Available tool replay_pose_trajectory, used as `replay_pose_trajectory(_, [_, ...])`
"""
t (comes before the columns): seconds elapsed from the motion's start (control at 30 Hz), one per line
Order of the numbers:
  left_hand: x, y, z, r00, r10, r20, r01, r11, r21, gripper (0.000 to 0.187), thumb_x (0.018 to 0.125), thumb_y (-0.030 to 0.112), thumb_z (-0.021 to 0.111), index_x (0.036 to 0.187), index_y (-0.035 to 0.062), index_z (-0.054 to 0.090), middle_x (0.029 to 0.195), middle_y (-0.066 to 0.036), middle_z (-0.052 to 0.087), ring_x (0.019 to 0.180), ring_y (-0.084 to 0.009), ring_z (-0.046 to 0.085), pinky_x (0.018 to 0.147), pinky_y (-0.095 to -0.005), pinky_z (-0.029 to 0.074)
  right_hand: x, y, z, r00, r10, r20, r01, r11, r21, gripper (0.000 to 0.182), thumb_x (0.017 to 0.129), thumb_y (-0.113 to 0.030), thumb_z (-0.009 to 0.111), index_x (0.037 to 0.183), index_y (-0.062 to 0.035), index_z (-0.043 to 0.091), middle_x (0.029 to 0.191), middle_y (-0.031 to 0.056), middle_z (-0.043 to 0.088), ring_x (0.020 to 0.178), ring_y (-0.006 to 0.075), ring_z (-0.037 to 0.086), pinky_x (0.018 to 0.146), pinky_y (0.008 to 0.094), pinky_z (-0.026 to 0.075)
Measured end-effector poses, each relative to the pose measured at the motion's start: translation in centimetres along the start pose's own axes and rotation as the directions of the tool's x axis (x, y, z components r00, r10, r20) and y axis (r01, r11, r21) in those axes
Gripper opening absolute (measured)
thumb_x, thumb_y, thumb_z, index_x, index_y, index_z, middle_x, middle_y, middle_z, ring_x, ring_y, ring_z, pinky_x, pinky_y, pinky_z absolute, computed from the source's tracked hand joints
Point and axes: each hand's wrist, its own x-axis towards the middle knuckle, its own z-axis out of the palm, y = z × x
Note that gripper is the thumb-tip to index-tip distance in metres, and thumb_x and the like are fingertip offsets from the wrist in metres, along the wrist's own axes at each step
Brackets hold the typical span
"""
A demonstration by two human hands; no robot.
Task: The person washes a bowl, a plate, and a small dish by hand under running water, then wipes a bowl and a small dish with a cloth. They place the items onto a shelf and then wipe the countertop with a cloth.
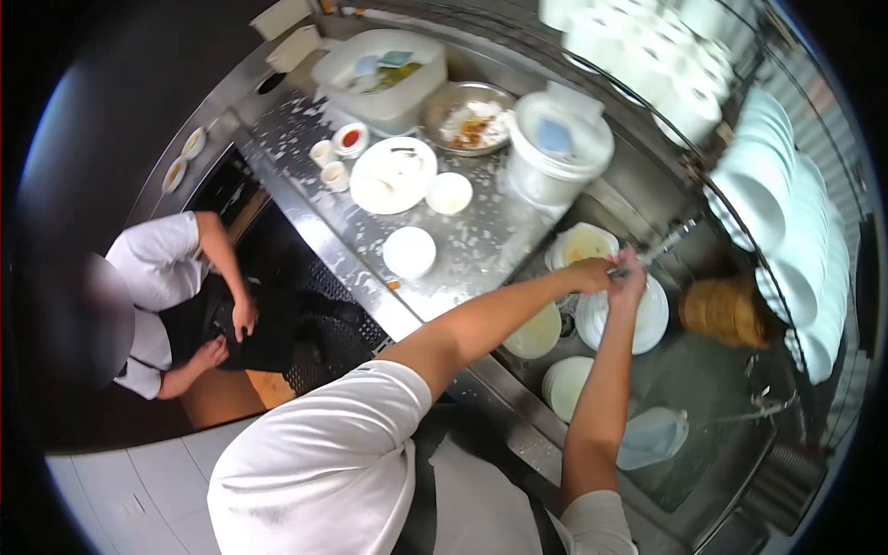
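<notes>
My left hand (pixel 590 276) and my right hand (pixel 629 279) meet over the sink, fingers closed around a small, shiny thing too blurred to name. A metal tap (pixel 673 239) is just beyond my right hand. Beneath them lies a stack of white plates (pixel 650 319). Beside my left hand is a bowl (pixel 588 242) with yellowish residue, and a round pale dish (pixel 535 335) sits below my left forearm. More stacked dishes (pixel 567 387) stand left of my right forearm. A clear plastic container (pixel 653 437) lies in the sink water to its right.
The wet steel counter (pixel 356 231) holds a dirty plate (pixel 393 176), small bowls, a white bucket (pixel 560 148), a metal bowl (pixel 469 118) of scraps and a plastic tub (pixel 381 79). Dishes fill the rack (pixel 763 199) at right. Another person (pixel 166 268) is at left.
</notes>
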Motion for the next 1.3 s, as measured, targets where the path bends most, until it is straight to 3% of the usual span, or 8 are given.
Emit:
replay_pose_trajectory(0.17, [-1.5, 0.2, -2.9, 0.965, 0.19, -0.182, -0.089, 0.886, 0.456, 0.049, 0.087, 0.049, 0.064, 0.105, 0.0033, 0.067, 0.1, -0.024, 0.069, 0.092, -0.0386, 0.068, 0.081, -0.0478, 0.052, -2.0, -1.3, 3.1, 0.983, -0.071, 0.172, 0.075, 0.997, -0.02, 0.031, 0.096, -0.034, 0.061, 0.111, -0.0064, 0.057, 0.098, 0.0081, 0.063, 0.092, 0.0234, 0.063, 0.091, 0.0427, 0.05])
replay_pose_trajectory(0.37, [-11.3, -2.1, -15.3, 0.853, -0.01, -0.522, -0.155, 0.95, -0.271, 0.043, 0.09, 0.037, 0.066, 0.114, 0.0008, 0.063, 0.089, -0.018, 0.069, 0.088, -0.0288, 0.068, 0.076, -0.0427, 0.051, -8.1, -0.9, 3.3, 0.996, -0.026, 0.088, 0.058, 0.926, -0.373, 0.053, 0.1, -0.041, 0.054, 0.136, -0.0031, 0.05, 0.121, 0.0141, 0.063, 0.11, 0.0283, 0.062, 0.092, 0.0397, 0.049])
replay_pose_trajectory(0.57, [-9.8, -16.9, -43.9, 0.462, -0.219, -0.86, 0.024, 0.972, -0.235, 0.023, 0.09, 0.012, 0.054, 0.106, -0.0036, 0.057, 0.07, -0.011, 0.063, 0.053, -0.0199, 0.058, 0.047, -0.035, 0.046, -13.4, 4.3, -2.9, 0.993, -0.048, -0.112, -0.022, 0.832, -0.555, 0.036, 0.098, -0.031, 0.06, 0.122, -0.0053, 0.06, 0.102, 0.0086, 0.07, 0.086, 0.0185, 0.068, 0.073, 0.0307, 0.054])
replay_pose_trajectory(0.7, [-5.7, -25.1, -62.5, 0.684, -0.251, -0.685, 0.003, 0.94, -0.342, 0.013, 0.081, 0.006, 0.056, 0.081, -0.0007, 0.068, 0.071, -0.019, 0.067, 0.053, -0.0287, 0.063, 0.047, -0.0427, 0.049, -15.4, 6.7, -1.2, 0.975, -0.095, -0.2, -0.027, 0.845, -0.534, 0.026, 0.097, -0.025, 0.062, 0.114, -0.0051, 0.063, 0.095, 0.0077, 0.07, 0.078, 0.0159, 0.068, 0.066, 0.0291, 0.055])
replay_pose_trajectory(0.87, [-6.8, -26.9, -67.6, 0.476, -0.622, -0.622, -0.102, 0.663, -0.741, 0.028, 0.088, 0.01, 0.056, 0.113, -0.0021, 0.051, 0.092, -0.02, 0.061, 0.085, -0.0309, 0.064, 0.072, -0.0476, 0.055, -16.2, 7.7, 2.2, 0.975, -0.117, -0.187, -0.023, 0.788, -0.615, 0.023, 0.096, -0.023, 0.062, 0.11, -0.0046, 0.065, 0.092, 0.0077, 0.071, 0.074, 0.0152, 0.067, 0.064, 0.0278, 0.054])
replay_pose_trajectory(1.0, [-8.3, -23.7, -67.0, 0.424, -0.481, -0.767, -0.121, 0.81, -0.574, 0.036, 0.089, 0.013, 0.059, 0.119, -0.0034, 0.051, 0.121, -0.025, 0.054, 0.113, -0.0373, 0.055, 0.085, -0.0528, 0.053, -17.1, 7.6, 3.4, 0.98, -0.126, -0.154, -0.014, 0.731, -0.683, 0.025, 0.097, -0.025, 0.063, 0.11, -0.0038, 0.065, 0.091, 0.0072, 0.071, 0.075, 0.0141, 0.067, 0.067, 0.0277, 0.054])
replay_pose_trajectory(1.13, [-13.6, -20.2, -64.6, 0.513, -0.131, -0.849, -0.069, 0.979, -0.192, 0.027, 0.089, 0.023, 0.061, 0.099, 0.0, 0.068, 0.104, -0.019, 0.071, 0.08, -0.0335, 0.069, 0.071, -0.0462, 0.054, -17.7, 8.1, 2.5, 0.966, -0.151, -0.208, -0.039, 0.715, -0.698, 0.024, 0.097, -0.024, 0.062, 0.11, -0.0036, 0.065, 0.091, 0.0075, 0.071, 0.075, 0.0145, 0.067, 0.066, 0.0275, 0.054])
replay_pose_trajectory(1.3, [-21.0, -22.4, -57.4, 0.53, 0.042, -0.847, 0.591, 0.698, 0.405, 0.027, 0.082, 0.029, 0.062, 0.085, 0.0046, 0.073, 0.085, -0.022, 0.07, 0.079, -0.0387, 0.069, 0.075, -0.0476, 0.055, -18.0, 9.6, 1.0, 0.941, -0.181, -0.285, -0.055, 0.75, -0.659, 0.021, 0.097, -0.022, 0.062, 0.108, -0.0048, 0.066, 0.091, 0.0078, 0.071, 0.073, 0.0147, 0.067, 0.065, 0.0267, 0.053])
